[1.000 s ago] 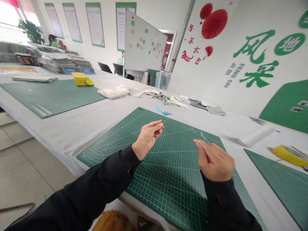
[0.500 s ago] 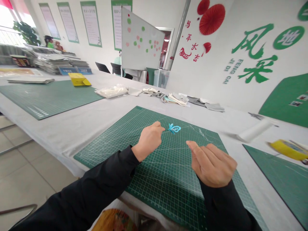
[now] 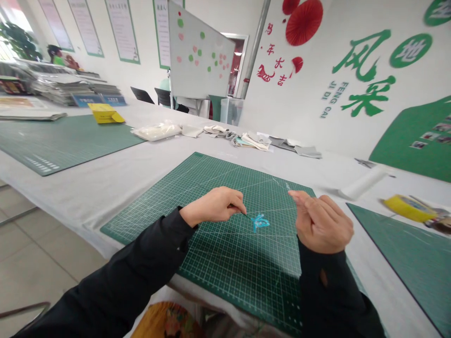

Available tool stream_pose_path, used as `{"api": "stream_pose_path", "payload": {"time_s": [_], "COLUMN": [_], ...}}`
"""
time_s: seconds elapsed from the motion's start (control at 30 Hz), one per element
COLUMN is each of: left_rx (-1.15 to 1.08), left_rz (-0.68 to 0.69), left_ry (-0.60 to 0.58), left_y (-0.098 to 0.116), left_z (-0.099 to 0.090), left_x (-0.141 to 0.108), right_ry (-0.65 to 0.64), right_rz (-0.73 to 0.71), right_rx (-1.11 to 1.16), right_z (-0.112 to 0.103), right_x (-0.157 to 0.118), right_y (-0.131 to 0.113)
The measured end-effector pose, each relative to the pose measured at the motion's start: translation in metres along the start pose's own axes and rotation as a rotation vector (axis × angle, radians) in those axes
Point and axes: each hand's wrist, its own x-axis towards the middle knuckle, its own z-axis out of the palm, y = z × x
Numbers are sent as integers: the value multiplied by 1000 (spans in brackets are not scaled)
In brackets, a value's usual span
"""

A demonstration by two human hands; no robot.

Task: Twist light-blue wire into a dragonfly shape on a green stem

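My left hand point(image 3: 216, 205) is closed on the thin dark stem of a small blue flower point(image 3: 260, 222). The flower hangs at the stem's end, pointing right and tilted downward, with looped light-blue petals. To its right and apart from it, my right hand point(image 3: 324, 224) is held in a pinch, thumb against the curled fingers. Anything between those fingertips is too fine to make out. Both hands are above a green cutting mat point(image 3: 218, 253) with a white grid.
Another cutting mat point(image 3: 394, 253) lies at right, beside yellow tape point(image 3: 410, 208) and a white roll point(image 3: 364, 183). Scissors point(image 3: 364, 163) lie farther back. Fabric pieces point(image 3: 252, 141), a plastic packet point(image 3: 157, 131) and a yellow box point(image 3: 104, 113) line the far side. A person sits at far left.
My left hand has turned downward, and the blue flower has dropped lower, nearer me. My right hand has moved slightly right and up, widening the gap. The view has shifted a little.
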Motion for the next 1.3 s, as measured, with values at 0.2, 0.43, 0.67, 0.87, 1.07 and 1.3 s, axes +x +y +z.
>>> {"api": "stream_pose_path", "payload": {"time_s": [0.2,0.43,0.67,0.87,1.07,1.3], "left_rx": [-493,-901,-1311,-1442,-1471,-1398], "left_rz": [78,-46,-184,-235,-265,-299], "left_ry": [-186,-239,180,345,430,646], "left_y": [4,4,-5,-8,-8,-8], "left_z": [-8,-1,8,10,10,8], "left_x": [-1,-4,-1,4,6,10], "right_ry": [-18,-121,-256,-393,-521,-529], "right_rz": [245,629,835,794,728,696], "right_rx": [27,196,318,384,461,466], "right_z": [9,28,36,42,45,45], "right_x": [-8,-14,-26,-34,-39,-39], "right_y": [0,-21,-13,1,4,0]}}
